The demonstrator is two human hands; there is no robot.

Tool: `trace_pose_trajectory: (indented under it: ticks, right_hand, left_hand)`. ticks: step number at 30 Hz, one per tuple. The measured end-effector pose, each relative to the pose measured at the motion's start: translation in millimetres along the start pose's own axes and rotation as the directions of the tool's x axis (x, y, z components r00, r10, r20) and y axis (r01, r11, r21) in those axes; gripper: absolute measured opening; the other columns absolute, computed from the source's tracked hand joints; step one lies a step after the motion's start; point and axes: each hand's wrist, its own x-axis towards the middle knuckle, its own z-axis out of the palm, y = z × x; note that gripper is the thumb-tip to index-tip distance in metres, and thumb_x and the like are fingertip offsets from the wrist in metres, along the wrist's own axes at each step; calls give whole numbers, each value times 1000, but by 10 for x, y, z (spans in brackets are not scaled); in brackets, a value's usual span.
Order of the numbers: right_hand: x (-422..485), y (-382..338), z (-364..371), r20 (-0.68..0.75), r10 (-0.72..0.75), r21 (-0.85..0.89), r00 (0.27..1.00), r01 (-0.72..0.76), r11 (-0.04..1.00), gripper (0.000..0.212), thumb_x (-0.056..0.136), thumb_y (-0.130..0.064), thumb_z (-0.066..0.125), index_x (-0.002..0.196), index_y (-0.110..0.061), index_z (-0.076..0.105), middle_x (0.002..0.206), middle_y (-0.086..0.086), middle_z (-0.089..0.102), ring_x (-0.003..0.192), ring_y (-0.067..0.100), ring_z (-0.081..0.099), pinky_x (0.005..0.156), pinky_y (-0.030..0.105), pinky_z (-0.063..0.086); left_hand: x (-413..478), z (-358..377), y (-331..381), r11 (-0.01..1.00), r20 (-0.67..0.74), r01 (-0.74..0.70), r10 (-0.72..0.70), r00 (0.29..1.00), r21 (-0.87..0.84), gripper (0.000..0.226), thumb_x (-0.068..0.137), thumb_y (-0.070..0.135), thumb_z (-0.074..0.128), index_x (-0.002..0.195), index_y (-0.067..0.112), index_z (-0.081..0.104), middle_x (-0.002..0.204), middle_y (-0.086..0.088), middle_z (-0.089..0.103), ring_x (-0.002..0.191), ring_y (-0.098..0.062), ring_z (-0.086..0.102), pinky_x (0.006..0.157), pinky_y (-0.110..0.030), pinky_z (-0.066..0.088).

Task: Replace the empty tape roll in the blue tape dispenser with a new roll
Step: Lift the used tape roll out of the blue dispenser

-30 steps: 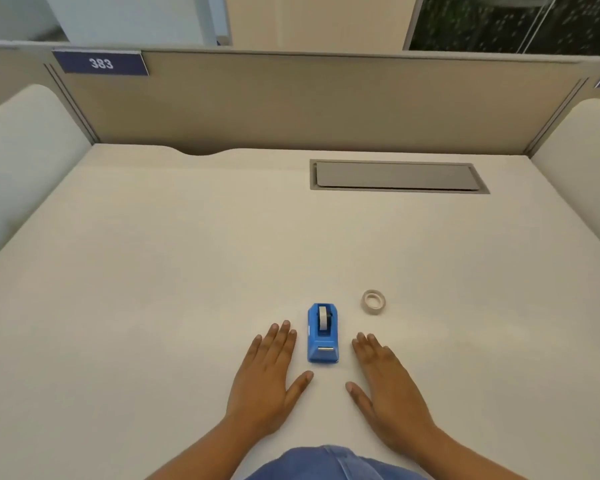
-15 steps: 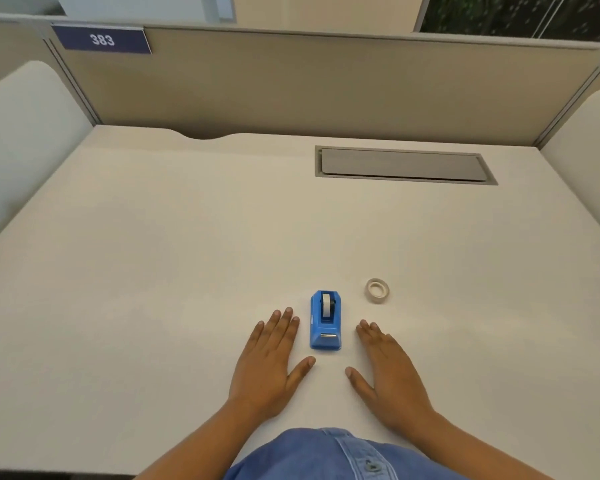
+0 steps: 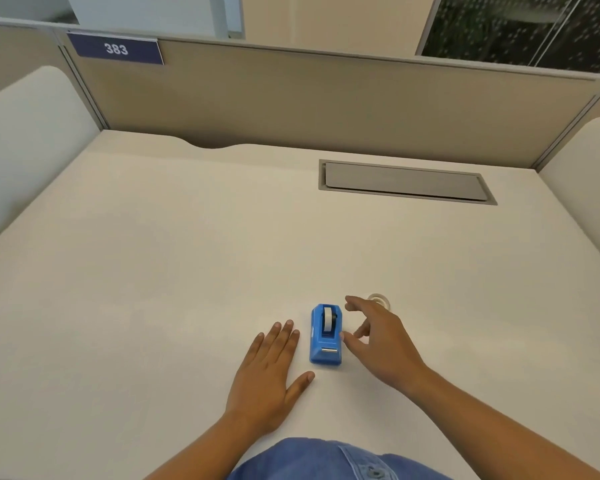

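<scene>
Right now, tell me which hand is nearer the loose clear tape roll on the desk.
Right. The right hand is raised, its fingers partly covering the loose clear tape roll. The left hand lies flat on the far side of the blue plastic tape dispenser.

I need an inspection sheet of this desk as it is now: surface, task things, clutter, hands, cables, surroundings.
Surface: pale desk, with a closed grey hatch.
Job's things: blue tape dispenser with a roll in it; spare tape roll partly hidden behind the right hand.
Clutter: nothing seen.
Hands: left hand flat on the desk; right hand raised beside the dispenser, fingers spread, holding nothing.
Cables: nothing seen.
Surroundings: beige partition, sign 383.
</scene>
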Motion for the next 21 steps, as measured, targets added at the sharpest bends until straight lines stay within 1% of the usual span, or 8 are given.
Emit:
trace_pose_trajectory:
  ticks: [4, 7, 10, 13, 15, 17, 18, 21]
  right_hand:
    - [50, -78, 55, 45, -25, -10, 999, 25, 1000, 66, 82, -28, 74, 139, -39, 42, 131, -24, 51, 77, 1, 63, 78, 21, 53]
    - [78, -116, 94, 109, 0, -40, 994, 5, 999, 70, 82, -32, 73, 141, -41, 36, 137, -23, 47, 76, 1, 63, 84, 27, 54]
    - [111, -113, 115, 103, -12, -70, 995, 19, 997, 63, 84, -29, 70, 138, -41, 40, 136, -21, 51, 73, 0, 61, 83, 25, 53]
    - [150, -126, 112, 82, -57, -102, 995, 66, 993, 58, 85, -26, 70, 135, -40, 44, 133, -22, 54, 78, -2, 55, 84, 19, 49]
    - [173, -141, 97, 86, -90, -115, 992, 100, 988, 55, 84, -23, 71, 132, -37, 48, 130, -21, 56, 91, -2, 54, 86, 16, 45]
    - [194, -155, 84, 102, -113, -140, 988, 127, 982, 50, 83, -21, 72, 128, -33, 53, 126, -17, 60, 101, 3, 57, 88, 18, 46]
    - [201, -163, 82, 114, -116, -150, 987, 133, 980, 48, 83, -21, 72, 127, -32, 54, 124, -15, 61, 102, 5, 58, 88, 20, 48]
    - [223, -187, 94, 131, -101, -161, 986, 121, 979, 46, 84, -22, 71, 126, -30, 55, 120, -13, 62, 101, 8, 58, 88, 25, 51]
  left_hand:
    - [-2, 2, -1, 1000, -14, 14, -15, 1000, -17, 84, 86, 78, 5, 150, 28, -16, 161, 10, -15, 146, -7, -17, 121, -34, -12]
    - [16, -20, 50, 993, -41, 58, -63, 997, -101, 99, 81, 83, 20, 147, 24, -23, 160, 7, -12, 146, -6, -11, 120, -30, -6]
    - [112, -93, 125, 958, -34, 85, -98, 995, -275, 111, 74, 81, 44, 152, 22, -10, 161, 9, -5, 148, -9, 5, 119, -28, 1]
    - [253, -201, 210, 878, -58, 51, -89, 994, -476, 115, 68, 74, 64, 150, 36, -8, 161, 13, 10, 143, -6, 22, 114, -25, 19]
    - [354, -259, 269, 831, -75, 13, -65, 995, -556, 118, 66, 69, 72, 141, 52, -16, 157, 21, 17, 134, 5, 26, 109, -19, 23]
    - [447, -283, 314, 801, -83, -9, -51, 995, -599, 119, 65, 64, 77, 137, 60, -19, 150, 26, 24, 128, 11, 29, 104, -13, 26]
    - [478, -279, 327, 785, -71, -8, -45, 996, -620, 119, 65, 62, 77, 139, 57, -16, 148, 26, 29, 128, 9, 34, 103, -13, 30]
    - [498, -195, 308, 761, -42, 2, -37, 998, -648, 115, 67, 61, 77, 150, 41, -1, 144, 19, 44, 127, -2, 47, 105, -24, 41]
